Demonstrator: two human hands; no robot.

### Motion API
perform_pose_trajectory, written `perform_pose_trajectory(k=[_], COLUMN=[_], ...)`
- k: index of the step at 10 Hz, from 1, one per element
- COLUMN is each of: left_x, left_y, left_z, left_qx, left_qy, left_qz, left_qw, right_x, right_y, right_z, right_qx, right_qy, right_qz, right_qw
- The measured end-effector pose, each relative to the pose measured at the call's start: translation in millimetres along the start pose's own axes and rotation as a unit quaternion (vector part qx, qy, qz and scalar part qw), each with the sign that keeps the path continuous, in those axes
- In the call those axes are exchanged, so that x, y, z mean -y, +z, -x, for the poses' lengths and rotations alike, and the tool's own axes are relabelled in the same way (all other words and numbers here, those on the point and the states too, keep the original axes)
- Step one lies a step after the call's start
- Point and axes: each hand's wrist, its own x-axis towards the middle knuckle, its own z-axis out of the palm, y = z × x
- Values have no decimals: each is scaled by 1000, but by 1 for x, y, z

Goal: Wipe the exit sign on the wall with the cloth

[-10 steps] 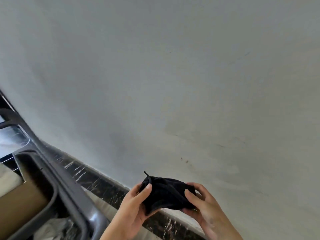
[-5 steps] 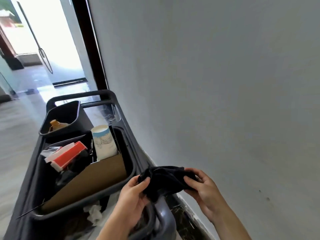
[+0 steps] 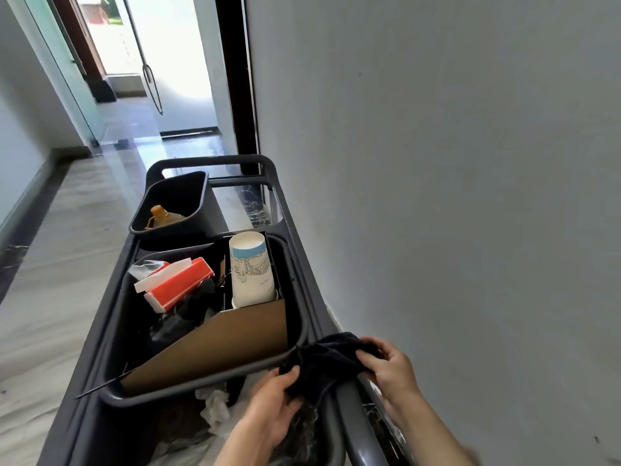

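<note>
I have both hands on the dark, bunched terry cloth [image 3: 327,359], holding it just above the rounded grey handle bar [image 3: 353,412] of the cleaning cart. My left hand [image 3: 272,403] has its thumb and fingers closed on the cloth's lower left fold, and my right hand [image 3: 389,366] pinches the upper right edge with curled fingers. I judge the two-handed hold is for folding or bunching the cloth into a pad before wiping, since one hand alone would leave it loose and trailing.

The exit sign is not in view; only plain grey-white painted wall [image 3: 453,196] fills the right side, so I cannot say where on it the sign sits.

The cart hugs the wall, its right rail just beside the skirting. The large dark grey plastic bin [image 3: 295,284] in front of me carries a brown cardboard sheet [image 3: 218,348], a tall white paper cup with a blue printed band [image 3: 250,270] and a red-and-white carton [image 3: 178,285], all near my left hand. Open room lies to the left over the pale polished floor [image 3: 50,280] and upward along the wall; I would lift the cloth up and rightward, clear of the bin's rim.
</note>
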Motion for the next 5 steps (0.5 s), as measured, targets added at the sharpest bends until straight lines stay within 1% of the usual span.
perform_pose_trajectory(k=[2,3,4,5], left_x=[6,2,-5,-10], left_y=[2,0,-3,-9], left_z=[-14,-9,6,17], left_qx=[-31,-24,-27,-66], left_qy=[-11,-13,9,59], left_qz=[-1,-28,-102,-152], left_qw=[999,999,994,984], right_x=[-17,-18,-15,-12], right_y=[-5,-7,-11,-15], right_z=[-8,-8,-5,3], right_qx=[-7,7,8,-19], right_qy=[26,31,26,24], right_qz=[-9,-4,14,32], right_qw=[1000,999,1000,999])
